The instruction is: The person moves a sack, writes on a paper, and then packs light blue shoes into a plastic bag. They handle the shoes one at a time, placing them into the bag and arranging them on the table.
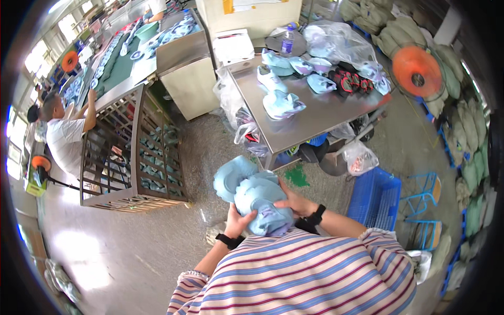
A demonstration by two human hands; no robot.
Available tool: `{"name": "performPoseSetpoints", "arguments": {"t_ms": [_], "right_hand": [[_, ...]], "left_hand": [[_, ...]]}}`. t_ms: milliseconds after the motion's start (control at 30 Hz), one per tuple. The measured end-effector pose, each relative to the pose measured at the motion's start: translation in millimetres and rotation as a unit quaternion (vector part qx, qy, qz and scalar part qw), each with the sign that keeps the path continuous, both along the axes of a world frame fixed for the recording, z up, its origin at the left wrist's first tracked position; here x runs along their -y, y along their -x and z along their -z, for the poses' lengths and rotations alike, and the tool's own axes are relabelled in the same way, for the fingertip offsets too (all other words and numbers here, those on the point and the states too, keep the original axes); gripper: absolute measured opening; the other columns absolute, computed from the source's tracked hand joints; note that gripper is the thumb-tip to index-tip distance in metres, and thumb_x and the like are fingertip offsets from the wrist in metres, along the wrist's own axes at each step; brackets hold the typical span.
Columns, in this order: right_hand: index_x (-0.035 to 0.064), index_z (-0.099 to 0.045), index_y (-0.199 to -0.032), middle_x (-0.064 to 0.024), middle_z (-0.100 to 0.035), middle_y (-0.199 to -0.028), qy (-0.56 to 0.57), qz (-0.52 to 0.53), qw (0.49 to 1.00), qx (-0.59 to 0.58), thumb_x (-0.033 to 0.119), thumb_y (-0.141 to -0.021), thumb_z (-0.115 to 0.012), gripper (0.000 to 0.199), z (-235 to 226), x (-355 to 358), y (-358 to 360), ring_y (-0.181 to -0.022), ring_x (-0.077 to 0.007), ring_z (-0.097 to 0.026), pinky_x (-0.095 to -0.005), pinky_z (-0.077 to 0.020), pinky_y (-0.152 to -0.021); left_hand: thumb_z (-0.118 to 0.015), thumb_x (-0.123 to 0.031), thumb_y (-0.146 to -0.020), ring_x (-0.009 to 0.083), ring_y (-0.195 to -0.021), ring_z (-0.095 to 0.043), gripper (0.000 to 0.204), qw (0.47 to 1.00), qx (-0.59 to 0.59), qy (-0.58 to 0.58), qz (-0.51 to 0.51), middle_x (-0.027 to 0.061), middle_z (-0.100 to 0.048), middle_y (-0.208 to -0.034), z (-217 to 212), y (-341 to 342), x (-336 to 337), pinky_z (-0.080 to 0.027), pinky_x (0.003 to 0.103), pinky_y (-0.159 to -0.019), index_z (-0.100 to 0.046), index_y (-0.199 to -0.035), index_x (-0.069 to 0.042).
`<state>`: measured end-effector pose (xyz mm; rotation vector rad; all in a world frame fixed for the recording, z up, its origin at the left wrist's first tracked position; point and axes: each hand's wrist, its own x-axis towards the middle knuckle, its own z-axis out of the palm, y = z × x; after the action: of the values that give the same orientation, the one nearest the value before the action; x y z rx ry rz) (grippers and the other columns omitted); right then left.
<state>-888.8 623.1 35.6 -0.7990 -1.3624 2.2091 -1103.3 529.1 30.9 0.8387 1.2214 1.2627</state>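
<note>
In front of my chest I carry a bundle of light blue shoe uppers (257, 191), nested into one another, with a pale lilac patch near the lower end. My left hand (239, 220) grips the bundle's lower left side, thumb on top. On the opposite side my right hand (295, 200) holds it with the thumb laid over the top; its other fingers are partly hidden behind the fabric. Beyond the bundle, similar light blue uppers (283, 105) lie on a metal table (320, 118), beside several black and red ones (350, 83).
A slatted cart (137, 152) with blue uppers inside stands at left, near a person (65, 134) at a conveyor (116, 68). On the right are a blue crate (375, 199), blue-framed stools (422, 197), an orange fan (417, 72) and stacked sacks (467, 126).
</note>
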Motion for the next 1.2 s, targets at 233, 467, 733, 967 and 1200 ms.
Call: {"name": "performPoseSetpoints", "arguments": {"t_ms": [233, 467, 733, 967, 1200], "right_hand": [[0.0057, -0.001, -0.146, -0.0175, -0.016, -0.147, 0.057, 0.099, 0.992, 0.060, 0.024, -0.075, -0.073, 0.104, -2.9, 14.4, -7.5, -0.133, -0.0297, -0.024, -0.0380, -0.0224, -0.108], [0.0057, -0.003, -0.146, -0.0135, -0.017, -0.148, 0.021, 0.112, 0.993, 0.024, 0.021, -0.075, -0.072, 0.100, -13.3, -23.2, 2.7, -0.132, -0.0286, -0.027, -0.0389, -0.0241, -0.108], [0.0088, -0.030, -0.135, -0.0074, -0.042, -0.131, 0.067, 0.188, 0.979, -0.047, 0.024, -0.065, -0.082, 0.089, 0.2, -89.9, -60.4, -0.121, -0.0228, -0.041, -0.0382, -0.0344, -0.101], [0.0066, -0.026, -0.137, -0.0109, -0.042, -0.132, 0.025, 0.333, 0.941, 0.049, 0.024, -0.071, -0.075, 0.084, -10.4, -118.8, -160.1, -0.118, -0.0259, -0.046, -0.0385, -0.0394, -0.098], [0.0104, 0.005, -0.146, -0.0123, -0.036, -0.138, -0.179, 0.233, 0.940, 0.171, 0.033, -0.053, -0.088, 0.133, -83.0, -180.4, -139.6, -0.121, -0.0264, -0.044, -0.0373, -0.0372, -0.101]], "left_hand": [[-0.050, -0.026, -0.093, 0.0215, -0.125, -0.038, 0.059, 0.981, 0.177, 0.014, 0.072, 0.0094, -0.038, -0.138, 47.0, 15.9, -6.4, -0.030, 0.036, -0.105, -0.024, -0.141, -0.005], [-0.043, -0.032, -0.096, 0.0210, -0.115, -0.048, 0.050, 0.964, 0.261, 0.045, 0.016, 0.0111, -0.047, -0.128, 32.0, 17.8, -44.7, -0.039, 0.036, -0.098, -0.031, -0.135, -0.003], [-0.049, -0.028, -0.095, 0.0126, -0.106, -0.049, 0.043, 0.973, 0.090, -0.041, 0.207, 0.0052, -0.055, -0.115, -38.7, -26.9, -154.0, -0.041, 0.029, -0.091, -0.045, -0.127, 0.000], [-0.072, -0.029, -0.077, 0.0219, -0.119, -0.043, 0.080, 0.905, 0.063, -0.172, 0.385, 0.0139, -0.046, -0.130, -63.3, -105.9, -254.1, -0.035, 0.035, -0.101, -0.028, -0.138, -0.003], [-0.072, -0.032, -0.074, 0.0237, -0.107, -0.055, 0.074, 0.915, 0.113, -0.176, 0.345, 0.0154, -0.055, -0.119, -36.4, -122.3, -278.9, -0.044, 0.036, -0.091, -0.037, -0.133, -0.003]]}}
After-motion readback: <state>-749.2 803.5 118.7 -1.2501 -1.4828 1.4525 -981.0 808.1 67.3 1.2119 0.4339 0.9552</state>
